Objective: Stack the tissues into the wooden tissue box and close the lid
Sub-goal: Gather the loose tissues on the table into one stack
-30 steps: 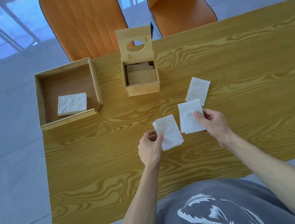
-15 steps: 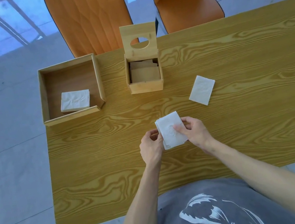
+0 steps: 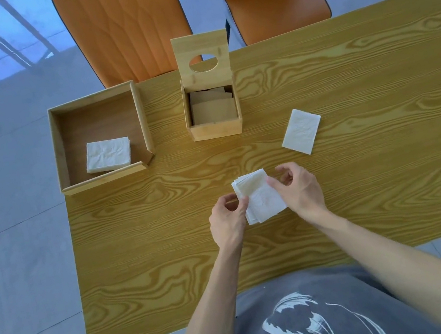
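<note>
A small stack of white tissues [image 3: 259, 195] lies near the middle of the wooden table [image 3: 361, 171]. My left hand [image 3: 227, 221] pinches its left edge. My right hand [image 3: 298, 190] touches its right edge with thumb and fingers loosely curled. Behind them stands the wooden tissue box [image 3: 213, 115], its lid [image 3: 202, 58] with a round hole swung upright; the box looks hollow inside. One single tissue [image 3: 301, 131] lies flat to the right of the box.
A shallow wooden tray [image 3: 59, 148] sits at the table's far left with a stack of tissues [image 3: 108, 154] inside it. Two orange chairs [image 3: 127, 27] stand behind the table. The table's near edge is close to my body.
My right hand carried a loose tissue left and laid it on the stack held by my left hand. One tissue stays on the table to the right.
</note>
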{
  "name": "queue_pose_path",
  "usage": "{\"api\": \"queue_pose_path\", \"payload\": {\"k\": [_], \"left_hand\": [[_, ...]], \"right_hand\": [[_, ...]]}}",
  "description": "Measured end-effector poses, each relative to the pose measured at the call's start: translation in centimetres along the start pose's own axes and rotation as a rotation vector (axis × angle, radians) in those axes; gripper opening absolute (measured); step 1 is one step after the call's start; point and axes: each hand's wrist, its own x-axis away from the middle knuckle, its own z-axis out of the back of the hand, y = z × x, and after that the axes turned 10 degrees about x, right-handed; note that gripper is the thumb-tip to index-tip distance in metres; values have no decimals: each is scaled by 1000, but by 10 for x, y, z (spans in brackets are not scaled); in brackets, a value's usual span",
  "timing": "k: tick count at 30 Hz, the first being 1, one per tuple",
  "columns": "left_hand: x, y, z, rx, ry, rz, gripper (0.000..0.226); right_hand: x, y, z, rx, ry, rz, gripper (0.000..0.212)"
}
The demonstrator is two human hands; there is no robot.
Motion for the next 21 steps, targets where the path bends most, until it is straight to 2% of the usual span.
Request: {"api": "queue_pose_path", "payload": {"k": [6,13,15,17,21], "left_hand": [[-2,1,-1,-12,11,8,34],[-1,2,-3,-15,37,10,32],[-1,3,-3,-12,37,16,32],[-2,3,-3,-13,33,19,32],[-3,2,-2,-20,31,18,32]], "right_hand": [[-56,8,32,-211,184,-294,37],[-88,15,37,-208,171,-503,51],[-89,11,35,-192,166,-534,43],[-88,7,34,-217,157,-524,27],[-82,7,31,-237,129,-471,18]]}}
